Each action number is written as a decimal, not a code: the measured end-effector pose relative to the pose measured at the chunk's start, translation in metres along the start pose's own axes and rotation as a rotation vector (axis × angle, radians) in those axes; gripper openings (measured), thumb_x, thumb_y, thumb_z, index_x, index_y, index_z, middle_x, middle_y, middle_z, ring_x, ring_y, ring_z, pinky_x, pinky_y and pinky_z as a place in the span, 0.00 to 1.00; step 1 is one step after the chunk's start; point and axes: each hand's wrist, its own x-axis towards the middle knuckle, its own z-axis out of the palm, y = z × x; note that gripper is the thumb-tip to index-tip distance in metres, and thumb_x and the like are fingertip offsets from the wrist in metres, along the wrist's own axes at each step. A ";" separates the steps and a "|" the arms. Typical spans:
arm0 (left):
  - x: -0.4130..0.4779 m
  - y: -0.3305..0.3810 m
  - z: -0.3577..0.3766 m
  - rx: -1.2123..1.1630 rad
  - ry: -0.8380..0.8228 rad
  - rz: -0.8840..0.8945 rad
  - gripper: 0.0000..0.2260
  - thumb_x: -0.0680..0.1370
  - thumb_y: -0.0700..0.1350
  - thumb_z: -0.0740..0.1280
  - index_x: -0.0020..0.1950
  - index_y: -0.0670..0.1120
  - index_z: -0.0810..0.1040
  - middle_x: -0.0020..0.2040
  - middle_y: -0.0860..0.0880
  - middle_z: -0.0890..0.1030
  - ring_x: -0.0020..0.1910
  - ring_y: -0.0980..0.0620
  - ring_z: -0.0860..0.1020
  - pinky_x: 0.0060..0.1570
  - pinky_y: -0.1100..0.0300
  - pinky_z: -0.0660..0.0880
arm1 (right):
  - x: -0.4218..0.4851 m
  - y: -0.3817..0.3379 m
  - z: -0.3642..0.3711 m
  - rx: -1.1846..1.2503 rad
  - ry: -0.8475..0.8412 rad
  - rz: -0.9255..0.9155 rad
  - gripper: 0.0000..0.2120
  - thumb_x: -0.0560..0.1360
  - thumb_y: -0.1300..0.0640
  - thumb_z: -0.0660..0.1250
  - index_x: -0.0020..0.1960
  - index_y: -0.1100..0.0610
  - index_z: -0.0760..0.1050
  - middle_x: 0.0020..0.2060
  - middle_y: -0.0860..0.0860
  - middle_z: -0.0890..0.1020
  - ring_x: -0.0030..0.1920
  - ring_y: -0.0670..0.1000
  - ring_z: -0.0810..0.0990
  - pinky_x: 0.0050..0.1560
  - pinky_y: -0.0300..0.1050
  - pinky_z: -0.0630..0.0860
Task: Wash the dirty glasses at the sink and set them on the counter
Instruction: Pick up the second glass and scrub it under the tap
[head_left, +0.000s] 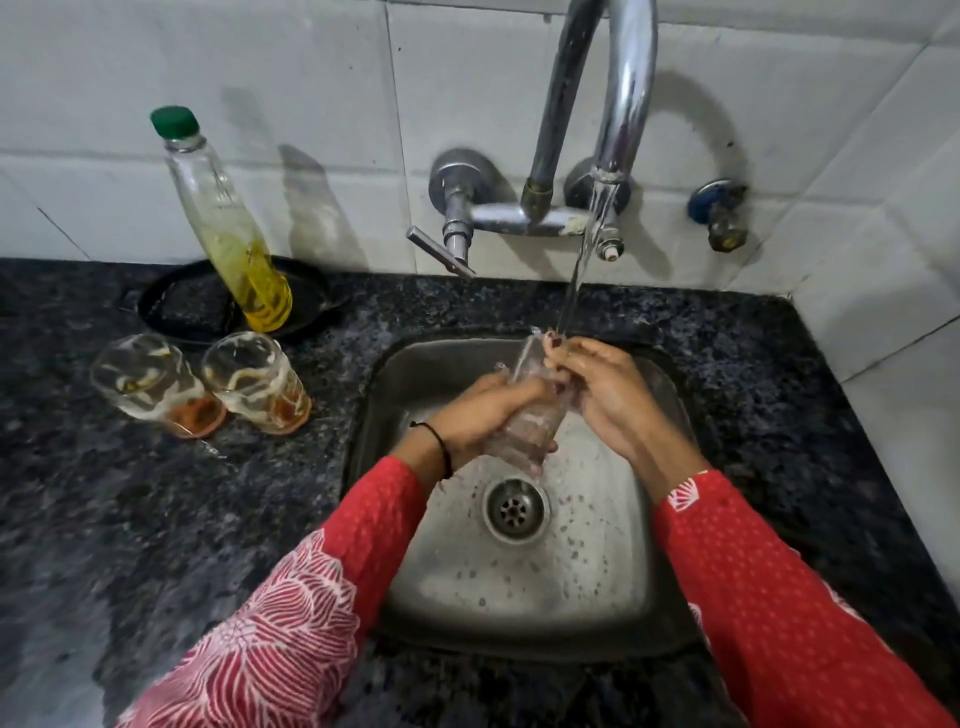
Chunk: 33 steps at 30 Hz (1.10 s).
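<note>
The clear drinking glass (524, 415) is blurry and mostly hidden by fingers, over the steel sink (597, 571), under running water. The left hand (483, 415) wraps around its lower part. The right hand (602, 389) pinches its rim. Two dirty clear glasses (202, 384) stand on the dark speckled counter (156, 519), left of the sink.

The curved chrome tap spout (626, 78) runs off the top edge. Both red patterned sleeves (769, 597) are cut by the bottom edge. The clear drinking glass (524, 415) is partly hidden by fingers and blurred.
</note>
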 end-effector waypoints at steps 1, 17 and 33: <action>0.000 -0.001 0.000 0.134 0.071 0.030 0.16 0.72 0.49 0.71 0.57 0.46 0.76 0.51 0.44 0.82 0.44 0.45 0.82 0.43 0.52 0.80 | 0.000 0.000 0.000 -0.104 0.000 -0.008 0.10 0.75 0.63 0.67 0.36 0.55 0.80 0.27 0.47 0.80 0.28 0.42 0.76 0.34 0.37 0.74; 0.004 -0.028 0.003 0.719 0.369 0.132 0.33 0.71 0.45 0.72 0.72 0.46 0.60 0.55 0.47 0.78 0.47 0.47 0.80 0.46 0.50 0.80 | -0.005 -0.001 0.011 -0.652 0.032 -0.083 0.09 0.76 0.63 0.66 0.37 0.62 0.79 0.32 0.56 0.80 0.33 0.49 0.77 0.38 0.42 0.73; 0.008 -0.026 0.001 0.593 0.352 0.290 0.29 0.71 0.47 0.73 0.68 0.53 0.63 0.58 0.49 0.78 0.45 0.46 0.82 0.34 0.53 0.80 | 0.000 -0.006 0.016 -0.543 0.148 -0.117 0.16 0.77 0.59 0.66 0.30 0.55 0.76 0.25 0.50 0.78 0.27 0.46 0.76 0.34 0.40 0.73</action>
